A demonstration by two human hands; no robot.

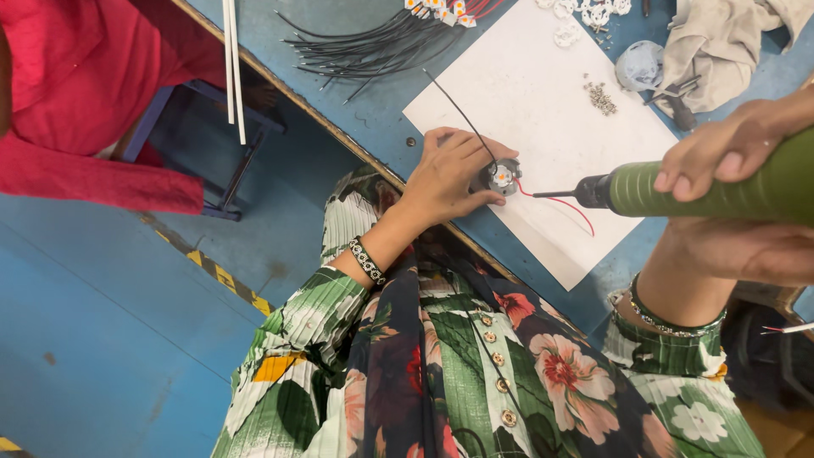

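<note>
Blue-topped workbench point(386, 119) over a blue floor; a person in a red garment point(76, 93) sits at far left.

Left to right: a fan of thin black wires point(365, 42) lies well apart from your work, then the white rectangular sheet point(543, 102) on which you work. Your left hand point(449, 174) pinches the small round grey metal component point(502, 176), fingers curled tightly about its rim, black and red leads trailing from it. Keep that pinch low and pressed to the sheet so the part cannot spin. Your right hand point(729, 148) wraps the green cylindrical powered driver point(721, 191), fingers pressed together over the barrel; its bit sits just beside the component. Judgement: hold the bit square to the screw and keep the red lead point(564, 203) out from under the tip. Loose small screws point(602, 99) and a crumpled beige cloth point(729, 42) lie beyond.
</note>
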